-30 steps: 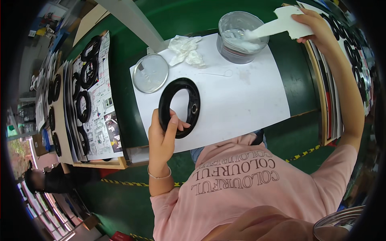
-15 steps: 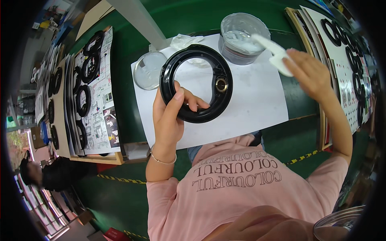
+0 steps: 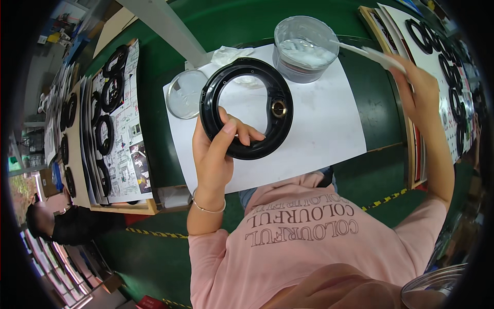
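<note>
My left hand [image 3: 214, 154] grips the lower left of a glossy black ring [image 3: 280, 129], thumb on its face and fingers through its opening. A brass-coloured bushing [image 3: 279, 108] sits in the ring's right side. The ring is held above a white paper sheet [image 3: 319, 123]. My right hand [image 3: 423, 90] is closed on a white, flat spatula-like tool [image 3: 382, 57], whose thin tip points left at the rim of a clear tub [image 3: 303, 73]. Whitish paste [image 3: 304, 52] lies inside the tub. Part of the tool's handle is hidden by my fingers.
A clear round lid [image 3: 185, 98] and a crumpled white tissue [image 3: 229, 54] lie behind the ring. Boards with black rings stand at left [image 3: 135, 121] and right [image 3: 435, 77]. A grey post [image 3: 164, 26] rises at the back. A person in dark clothes [image 3: 85, 225] is at far left.
My right hand has moved right, drawing the tool back from over the tub until its tip is near the rim. My left hand still holds the ring in nearly the same place.
</note>
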The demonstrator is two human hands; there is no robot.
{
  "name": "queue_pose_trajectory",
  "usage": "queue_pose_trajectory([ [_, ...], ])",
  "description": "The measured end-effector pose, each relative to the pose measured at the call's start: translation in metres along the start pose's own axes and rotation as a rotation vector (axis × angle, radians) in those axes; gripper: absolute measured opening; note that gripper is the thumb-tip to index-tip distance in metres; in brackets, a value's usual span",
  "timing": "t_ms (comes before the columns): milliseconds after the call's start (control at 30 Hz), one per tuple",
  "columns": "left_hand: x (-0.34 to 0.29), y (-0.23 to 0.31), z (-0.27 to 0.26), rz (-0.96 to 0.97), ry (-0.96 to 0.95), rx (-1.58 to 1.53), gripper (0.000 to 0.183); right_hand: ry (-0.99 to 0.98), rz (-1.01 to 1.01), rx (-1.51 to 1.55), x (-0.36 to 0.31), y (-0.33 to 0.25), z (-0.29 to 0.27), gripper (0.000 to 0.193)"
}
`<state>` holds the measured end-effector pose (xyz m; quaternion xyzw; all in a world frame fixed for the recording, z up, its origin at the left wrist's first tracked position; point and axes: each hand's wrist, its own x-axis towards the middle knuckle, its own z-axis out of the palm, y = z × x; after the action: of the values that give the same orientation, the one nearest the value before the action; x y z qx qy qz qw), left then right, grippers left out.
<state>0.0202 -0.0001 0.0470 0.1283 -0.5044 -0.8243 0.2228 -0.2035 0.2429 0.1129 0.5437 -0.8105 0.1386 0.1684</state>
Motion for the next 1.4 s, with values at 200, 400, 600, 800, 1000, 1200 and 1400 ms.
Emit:
queue_pose_trajectory([
  [200, -0.004, 0.002, -0.003, 0.019, 0.004, 0.027, 0.008, -0.124, 0.176, 0.147, 0.043, 0.001, 0.001, 0.026],
  [400, -0.002, 0.001, -0.006, 0.022, 0.037, 0.023, 0.008, -0.047, 0.477, 0.542, 0.052, 0.018, 0.017, 0.037],
  [600, 0.007, 0.003, -0.004, 0.009, 0.008, -0.016, 0.008, -0.096, 0.668, 0.862, 0.049, 0.060, 0.021, 0.048],
  [800, 0.024, 0.006, -0.001, -0.023, -0.037, -0.106, 0.009, 0.246, 0.226, 0.517, -0.006, -0.010, 0.003, 0.027],
  [1000, 0.031, 0.005, 0.008, -0.093, -0.054, -0.236, 0.009, 0.147, -0.459, 0.039, -0.022, -0.060, -0.002, 0.024],
  [1200, 0.031, 0.007, 0.013, -0.097, -0.083, -0.285, 0.008, 0.120, -0.566, -0.113, -0.028, -0.069, 0.001, 0.018],
  [1400, 0.027, 0.006, 0.013, -0.023, -0.043, -0.232, 0.006, 0.073, -0.554, -0.086, -0.032, -0.070, -0.008, 0.016],
])
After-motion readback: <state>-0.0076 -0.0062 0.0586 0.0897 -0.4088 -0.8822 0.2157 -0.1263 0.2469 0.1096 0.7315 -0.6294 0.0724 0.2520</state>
